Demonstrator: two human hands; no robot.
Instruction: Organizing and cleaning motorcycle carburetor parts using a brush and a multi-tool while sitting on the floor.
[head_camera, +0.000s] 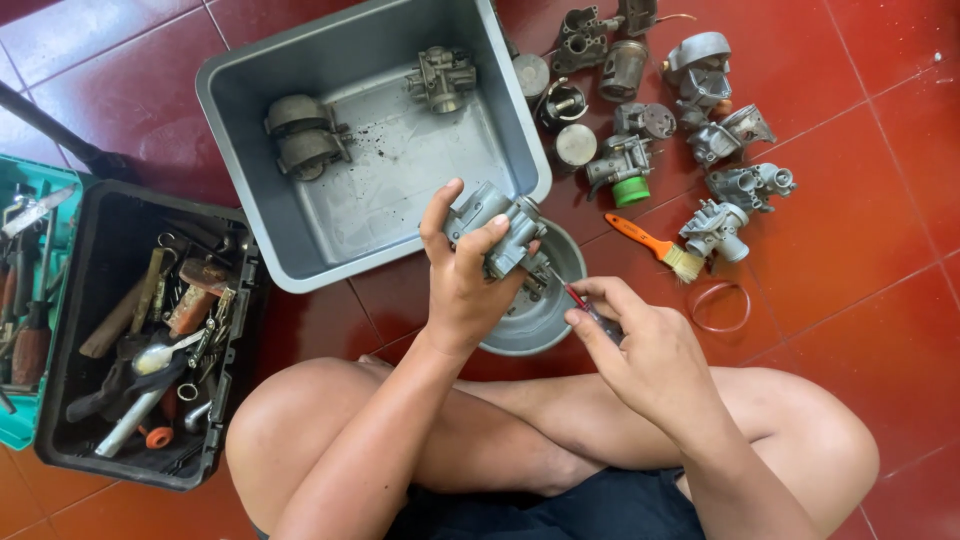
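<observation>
Grey metal carburetor (495, 228) is being gripped in the closed left hand (462, 280), over the round bowl (540, 310); a red-handled screwdriver (580, 300) is being pinched by the right hand (640, 345) beside it. Disassembly is judged barely started, body appearing whole.

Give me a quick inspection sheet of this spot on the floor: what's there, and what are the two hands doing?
Surface: red tiled floor, person sitting cross-legged.
Job's things: grey carburetor held over a round metal bowl; red-handled screwdriver at its underside.
Clutter: grey plastic tub holding two metal parts; row of carburetors; orange brush; rubber ring; open toolbox.
Grips: left hand clasps the carburetor; right hand holds the screwdriver.
Cables: nothing seen.
Surroundings: dark pole at left.
</observation>
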